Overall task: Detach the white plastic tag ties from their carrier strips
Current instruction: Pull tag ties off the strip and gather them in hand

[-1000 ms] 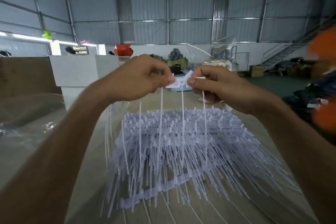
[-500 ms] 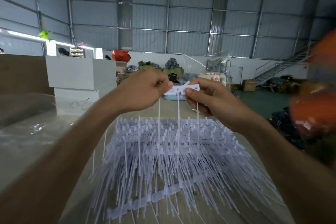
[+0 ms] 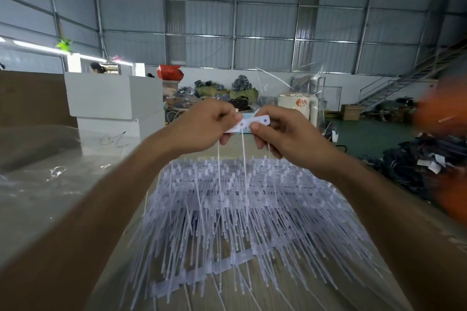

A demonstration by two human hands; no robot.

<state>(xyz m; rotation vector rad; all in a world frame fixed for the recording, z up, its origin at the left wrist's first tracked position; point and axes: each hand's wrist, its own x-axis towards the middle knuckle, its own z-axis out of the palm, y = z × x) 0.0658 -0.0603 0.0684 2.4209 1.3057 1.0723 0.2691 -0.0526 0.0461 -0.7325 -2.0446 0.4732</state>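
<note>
A short white carrier strip (image 3: 249, 122) is held up at chest height, with a few thin white tag ties (image 3: 244, 159) hanging straight down from it. My left hand (image 3: 204, 126) pinches the strip's left end between thumb and forefinger. My right hand (image 3: 280, 134) pinches its right part, thumb on the front face. Below them on the table lies a big pile of tag ties (image 3: 247, 212) still joined to their strips, one carrier strip (image 3: 202, 275) showing at the near edge of the pile.
The pile lies on a brown table (image 3: 429, 272) under clear plastic film (image 3: 58, 171). White boxes (image 3: 111, 103) stand at the back left. Dark clothing heaps (image 3: 427, 166) lie right of the table. A blurred orange shape (image 3: 447, 118) hangs at the right edge.
Both hands have drifted a little lower in the view as the camera tilted up. The strip now tilts up to the right, with more of it showing past my right thumb.
</note>
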